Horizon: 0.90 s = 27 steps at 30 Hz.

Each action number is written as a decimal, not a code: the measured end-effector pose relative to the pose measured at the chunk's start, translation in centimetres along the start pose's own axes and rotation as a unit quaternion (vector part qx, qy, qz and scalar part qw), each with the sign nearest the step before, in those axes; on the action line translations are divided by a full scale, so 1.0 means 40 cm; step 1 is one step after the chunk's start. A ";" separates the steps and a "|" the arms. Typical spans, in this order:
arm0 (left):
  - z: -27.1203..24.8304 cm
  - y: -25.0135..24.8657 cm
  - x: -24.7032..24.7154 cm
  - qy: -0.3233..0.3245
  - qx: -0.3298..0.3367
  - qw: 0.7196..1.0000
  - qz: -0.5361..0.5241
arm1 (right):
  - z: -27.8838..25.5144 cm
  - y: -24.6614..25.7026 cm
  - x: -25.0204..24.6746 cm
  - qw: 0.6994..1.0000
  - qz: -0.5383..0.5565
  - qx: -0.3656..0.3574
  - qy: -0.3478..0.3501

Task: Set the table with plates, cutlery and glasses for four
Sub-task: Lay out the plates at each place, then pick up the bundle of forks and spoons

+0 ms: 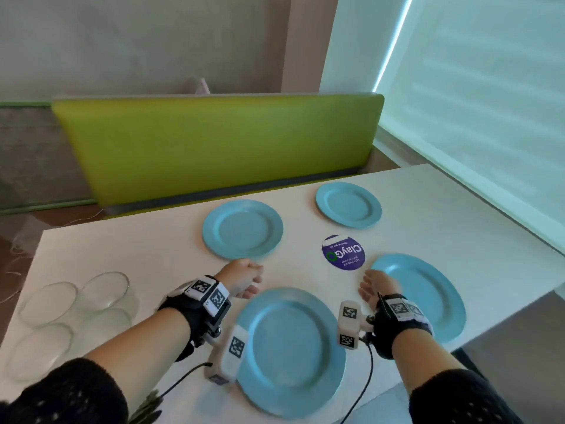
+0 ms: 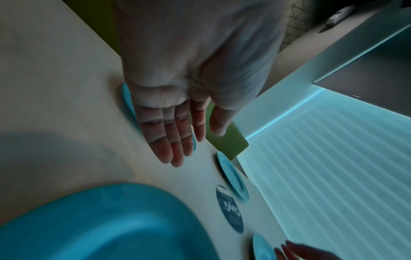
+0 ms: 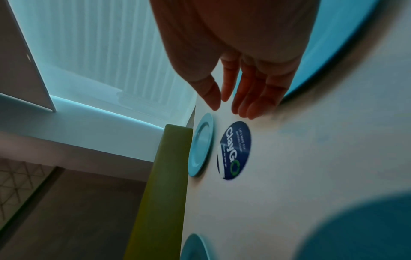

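Four blue plates (image 1: 243, 229) on table (image 1: 122, 249); glass bowls (image 1: 73, 304) at 9 o'clock. Left hand (image 1: 241, 278) and right hand (image 1: 374, 286) both relaxed wide, holding nothing.

Round dark-blue sticker (image 1: 343, 252) on table (image 1: 122, 249) — reads "ClayGo"; smaller lines illegible.

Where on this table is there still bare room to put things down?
Bare table lies between the glass bowls and the far left plate. It is crowded among the four plates, around the round sticker, where both hands hover.
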<state>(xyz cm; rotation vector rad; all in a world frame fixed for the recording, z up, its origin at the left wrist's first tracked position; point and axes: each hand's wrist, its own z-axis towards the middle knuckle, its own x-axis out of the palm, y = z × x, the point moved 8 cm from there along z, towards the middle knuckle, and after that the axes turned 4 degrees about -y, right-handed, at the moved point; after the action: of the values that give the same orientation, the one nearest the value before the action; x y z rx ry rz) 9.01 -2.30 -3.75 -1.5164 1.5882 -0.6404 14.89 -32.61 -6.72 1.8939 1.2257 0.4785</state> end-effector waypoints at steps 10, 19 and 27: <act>-0.279 0.312 -0.175 0.031 0.021 0.953 0.300 | -0.409 -0.333 -0.006 0.999 -0.019 0.020 0.015; -0.379 0.449 -0.354 -0.078 0.006 0.856 0.511 | -0.590 -0.434 0.079 0.991 -0.100 0.017 0.090; -0.391 0.524 -0.505 -0.141 -0.005 0.844 0.518 | -0.645 -0.458 0.094 0.983 -0.149 0.013 0.108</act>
<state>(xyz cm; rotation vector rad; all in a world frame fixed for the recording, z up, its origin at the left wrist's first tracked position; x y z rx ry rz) -16.98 17.56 -8.39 -0.5155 1.8530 0.2066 -11.44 -14.68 -6.21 1.6725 1.6334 0.5168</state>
